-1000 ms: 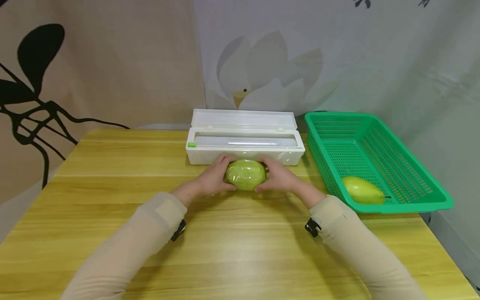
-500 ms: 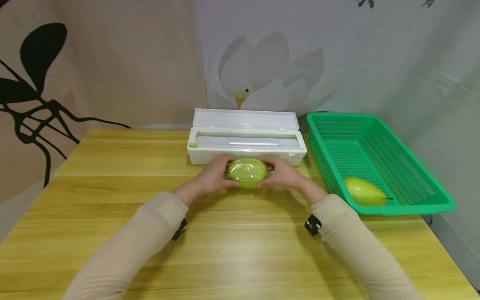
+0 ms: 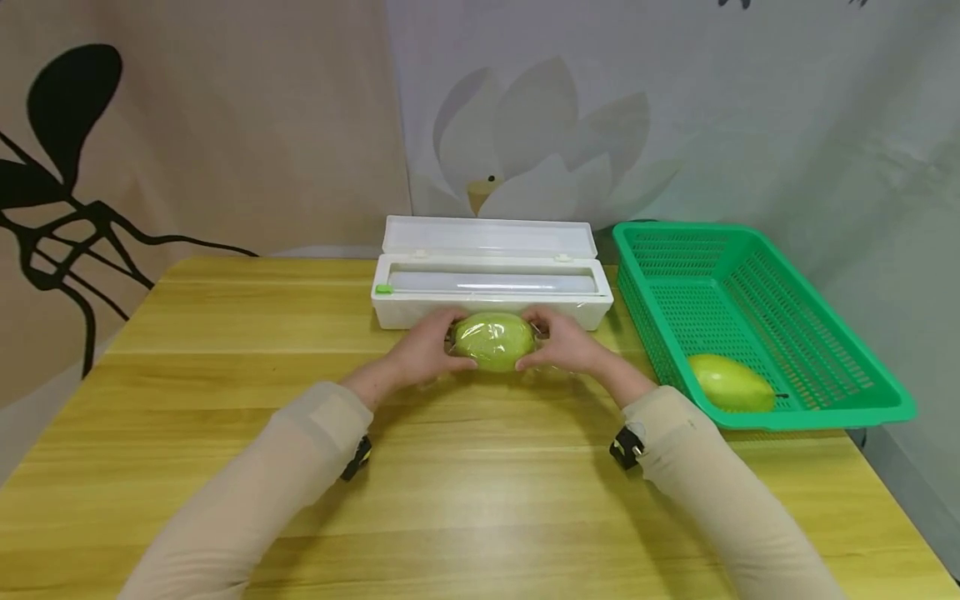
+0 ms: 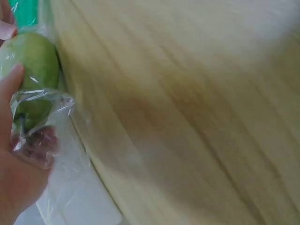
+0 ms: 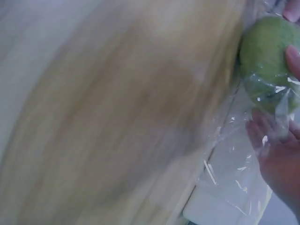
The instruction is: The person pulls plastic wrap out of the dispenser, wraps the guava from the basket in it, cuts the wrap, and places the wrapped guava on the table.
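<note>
A green pear [image 3: 493, 342] covered in clear cling film [image 4: 61, 103] lies sideways between my two hands, in front of the white box. My left hand [image 3: 426, 346] holds its left end, thumb on the near side and fingers behind. On the opposite end my right hand [image 3: 564, 343] grips it in the same way. In the left wrist view the dark stem shows through crumpled film near my palm. Loose film [image 5: 229, 164] hangs past the fruit by my right hand and overlaps the white box [image 5: 211, 206].
The white cling film dispenser [image 3: 491, 287] stands at the back with its lid up, a roll inside and a green slider [image 3: 384, 289] at its left. Right of it, a green plastic basket [image 3: 825, 417] holds a yellow-green pear [image 3: 731, 383]. All stand on the wooden table [image 3: 465, 500].
Both hands have moved the wrapped pear slightly away from me, toward the white box. My grip on it looks the same, and the other things stay in place.
</note>
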{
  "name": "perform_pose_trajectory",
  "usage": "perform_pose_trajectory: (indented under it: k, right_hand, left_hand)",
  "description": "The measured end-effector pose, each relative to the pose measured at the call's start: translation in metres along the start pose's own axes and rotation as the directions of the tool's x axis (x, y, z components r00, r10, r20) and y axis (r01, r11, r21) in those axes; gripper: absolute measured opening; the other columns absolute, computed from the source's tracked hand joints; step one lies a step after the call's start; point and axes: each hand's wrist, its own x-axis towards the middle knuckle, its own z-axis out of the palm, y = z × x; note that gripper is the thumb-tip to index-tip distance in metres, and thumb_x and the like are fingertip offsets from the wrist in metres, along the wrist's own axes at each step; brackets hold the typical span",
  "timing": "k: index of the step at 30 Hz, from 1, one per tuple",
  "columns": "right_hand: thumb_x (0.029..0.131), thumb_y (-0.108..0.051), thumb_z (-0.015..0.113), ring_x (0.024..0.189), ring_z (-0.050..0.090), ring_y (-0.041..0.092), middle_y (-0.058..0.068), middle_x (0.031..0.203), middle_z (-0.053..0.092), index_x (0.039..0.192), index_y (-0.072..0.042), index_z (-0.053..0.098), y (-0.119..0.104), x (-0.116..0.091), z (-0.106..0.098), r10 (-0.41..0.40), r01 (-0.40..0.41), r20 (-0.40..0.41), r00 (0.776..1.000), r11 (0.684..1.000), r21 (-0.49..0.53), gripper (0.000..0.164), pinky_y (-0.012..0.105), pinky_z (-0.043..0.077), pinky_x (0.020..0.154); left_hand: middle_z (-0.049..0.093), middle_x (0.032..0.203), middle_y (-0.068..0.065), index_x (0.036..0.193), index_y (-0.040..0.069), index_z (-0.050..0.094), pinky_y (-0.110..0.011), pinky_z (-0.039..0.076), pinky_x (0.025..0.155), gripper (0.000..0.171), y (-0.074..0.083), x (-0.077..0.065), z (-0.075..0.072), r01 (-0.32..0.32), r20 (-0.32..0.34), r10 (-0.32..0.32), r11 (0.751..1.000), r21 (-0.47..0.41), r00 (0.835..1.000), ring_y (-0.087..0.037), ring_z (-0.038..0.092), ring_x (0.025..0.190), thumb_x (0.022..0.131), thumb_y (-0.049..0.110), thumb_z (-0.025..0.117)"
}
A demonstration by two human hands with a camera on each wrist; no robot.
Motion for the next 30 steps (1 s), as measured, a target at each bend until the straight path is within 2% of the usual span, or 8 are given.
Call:
perform_pose_trajectory:
  k: [4, 8, 11, 14, 19, 25, 27, 30]
  right_hand:
    - [0.069, -0.02, 0.082, 0.12, 0.049, 0.032, 0.017, 0.127, 0.053, 0.128, 0.0, 0.046, 0.0, -0.004, 0.002, -0.076, 0.074, -0.009, 0.997, 0.984, -0.165, 0.073, 0.046, 0.037, 0.107]
    - [0.068, -0.036, 0.081, 0.127, 0.041, 0.033, 0.017, 0.136, 0.046, 0.136, -0.002, 0.038, -0.004, -0.009, 0.005, -0.142, 0.111, -0.043, 0.989, 0.903, -0.415, 0.088, 0.048, 0.033, 0.11]
    - [0.069, -0.044, 0.079, 0.13, 0.038, 0.034, 0.018, 0.14, 0.041, 0.141, -0.002, 0.032, -0.008, -0.011, 0.008, -0.149, 0.091, -0.068, 0.986, 0.844, -0.529, 0.096, 0.047, 0.032, 0.111]
    - [0.071, -0.046, 0.077, 0.131, 0.037, 0.033, 0.019, 0.141, 0.04, 0.142, -0.001, 0.028, -0.011, -0.013, 0.011, -0.143, 0.066, -0.094, 0.985, 0.823, -0.564, 0.098, 0.045, 0.031, 0.112]
    - [0.07, -0.044, 0.079, 0.129, 0.038, 0.033, 0.017, 0.14, 0.041, 0.143, -0.002, 0.028, -0.016, -0.017, 0.013, -0.164, 0.058, -0.136, 0.977, 0.82, -0.57, 0.098, 0.046, 0.032, 0.111]
    - [0.07, -0.042, 0.079, 0.127, 0.041, 0.033, 0.017, 0.138, 0.044, 0.141, -0.002, 0.032, -0.019, -0.022, 0.014, -0.223, 0.097, -0.137, 0.965, 0.791, -0.605, 0.094, 0.047, 0.034, 0.109]
    - [0.071, -0.043, 0.078, 0.126, 0.042, 0.033, 0.017, 0.136, 0.046, 0.14, -0.001, 0.035, -0.021, -0.023, 0.013, -0.237, 0.101, -0.151, 0.96, 0.794, -0.599, 0.091, 0.047, 0.035, 0.108]
    - [0.074, -0.043, 0.076, 0.124, 0.045, 0.033, 0.018, 0.132, 0.049, 0.138, 0.0, 0.037, -0.026, -0.025, 0.012, -0.247, 0.099, -0.182, 0.952, 0.809, -0.58, 0.087, 0.046, 0.036, 0.108]
  left_hand:
    - [0.046, 0.138, -0.014, 0.138, 0.003, 0.036, -0.043, 0.03, 0.113, 0.078, -0.001, -0.002, 0.002, 0.0, -0.005, 0.0, 0.997, 0.079, 1.0, -0.029, 0.042, 0.129, 0.076, 0.027, 0.077]
    - [0.043, 0.142, -0.013, 0.14, 0.004, 0.033, -0.046, 0.025, 0.114, 0.082, 0.0, -0.003, 0.002, 0.028, -0.039, -0.021, 0.983, 0.181, 0.999, -0.031, 0.038, 0.132, 0.077, 0.034, 0.075]
    - [0.042, 0.143, -0.012, 0.14, 0.006, 0.034, -0.047, 0.022, 0.115, 0.084, 0.0, -0.004, 0.0, 0.05, -0.051, -0.039, 0.969, 0.242, 0.998, -0.031, 0.036, 0.134, 0.076, 0.041, 0.074]
    - [0.04, 0.145, -0.012, 0.142, 0.008, 0.033, -0.05, 0.021, 0.115, 0.089, 0.0, -0.007, -0.002, 0.066, -0.048, -0.054, 0.96, 0.272, 0.997, -0.032, 0.033, 0.135, 0.074, 0.048, 0.074]
    - [0.037, 0.146, -0.013, 0.144, 0.009, 0.031, -0.052, 0.022, 0.114, 0.093, 0.0, -0.014, -0.008, 0.062, -0.047, -0.05, 0.955, 0.29, 0.998, -0.033, 0.03, 0.136, 0.074, 0.057, 0.07]
    - [0.043, 0.143, -0.012, 0.14, 0.007, 0.039, -0.052, 0.026, 0.112, 0.071, 0.0, -0.025, -0.024, 0.085, -0.128, -0.056, 0.968, 0.235, 0.99, -0.032, 0.036, 0.134, 0.086, 0.049, 0.059]
    - [0.051, 0.135, -0.013, 0.133, 0.005, 0.046, -0.049, 0.032, 0.109, 0.059, -0.002, -0.028, -0.031, 0.099, -0.211, -0.052, 0.972, 0.215, 0.976, -0.031, 0.044, 0.127, 0.088, 0.041, 0.06]
    - [0.056, 0.124, -0.015, 0.125, 0.002, 0.051, -0.047, 0.04, 0.101, 0.049, -0.012, -0.031, -0.04, 0.144, -0.361, -0.073, 0.974, 0.175, 0.93, -0.032, 0.05, 0.117, 0.088, 0.031, 0.063]
